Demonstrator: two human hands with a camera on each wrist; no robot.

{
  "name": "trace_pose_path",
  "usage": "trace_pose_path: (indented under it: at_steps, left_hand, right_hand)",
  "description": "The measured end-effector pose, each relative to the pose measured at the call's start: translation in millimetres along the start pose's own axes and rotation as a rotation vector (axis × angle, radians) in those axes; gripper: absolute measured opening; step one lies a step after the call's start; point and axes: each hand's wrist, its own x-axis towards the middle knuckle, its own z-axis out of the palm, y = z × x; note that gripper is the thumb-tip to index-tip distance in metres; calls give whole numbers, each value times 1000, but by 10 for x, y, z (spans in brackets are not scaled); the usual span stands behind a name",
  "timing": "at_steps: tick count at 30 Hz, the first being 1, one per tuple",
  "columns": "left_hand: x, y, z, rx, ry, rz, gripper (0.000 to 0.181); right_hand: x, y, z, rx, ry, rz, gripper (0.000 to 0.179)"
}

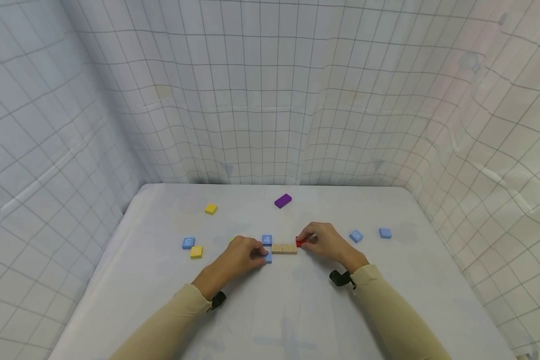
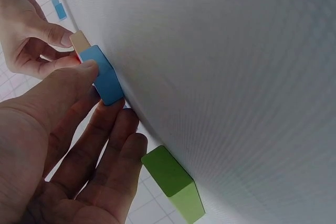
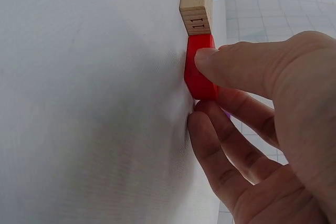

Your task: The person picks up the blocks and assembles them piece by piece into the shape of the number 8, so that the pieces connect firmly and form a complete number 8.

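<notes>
Grid-patterned white curtains (image 1: 261, 90) stood on three sides of a white cloth-covered table (image 1: 292, 310). Two beige sleeves (image 1: 393, 312) reached in. Left hand (image 1: 240, 254): thumb and fingers clamped on a square light-blue block (image 2: 110, 85), at the near left end of a pale rectangular wooden bar (image 1: 284, 249). Right hand (image 1: 325, 242): thumb and fingers clamped on a small red block (image 3: 199, 87), which touched the bar's right end, marked "11". Its other fingers were bent below. Rectangular purple block (image 1: 283, 201) lay well behind the bar. Green block (image 2: 169, 172) sat near the left fingertips. Blue square block marked 4 (image 1: 267, 240) was by the bar's far left corner. Two yellow square blocks (image 1: 196, 252) lay left; two other blue square blocks (image 1: 356, 236) lay right.
</notes>
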Motion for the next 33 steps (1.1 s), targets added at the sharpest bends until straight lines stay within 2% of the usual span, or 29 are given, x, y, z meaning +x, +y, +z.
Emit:
trace_pose_path:
  at_steps: [6, 10, 13, 14, 15, 19, 21, 22, 29, 33]
  left_hand:
    - [-34, 84, -75, -43, 13, 17, 19]
    - [-95, 361, -315, -100, -5, 10, 18]
    - [-141, 568, -486, -106, -21, -10, 17]
    - [-146, 594, -507, -107, -23, -15, 17]
    - [-141, 524, -466, -105, -14, 12, 17]
    - [-140, 501, -457, -112, 4, 33, 17]
    - [-124, 407, -382, -105, 17, 58, 17]
    - [-123, 437, -389, -107, 16, 45, 17]
    - [-104, 369, -331, -104, 8, 31, 16]
    - [-70, 229, -214, -103, 15, 32, 16]
  right_hand:
    - [-5, -10, 7, -2, -5, 7, 21]
    - [-13, -24, 6, -5, -7, 7, 22]
    - [-18, -37, 3, -10, -7, 12, 24]
    - [-17, -39, 2, -11, -7, 14, 24]
    - [-16, -40, 1, -11, -7, 15, 24]
    - [-14, -42, 1, -13, -4, 12, 24]
    - [-15, -44, 1, -12, 0, 9, 24]
    - [-15, -43, 2, -12, 2, 7, 24]
    - [-11, -33, 10, -6, 11, -16, 24]
    - [-11, -35, 6, -6, 15, -22, 25]
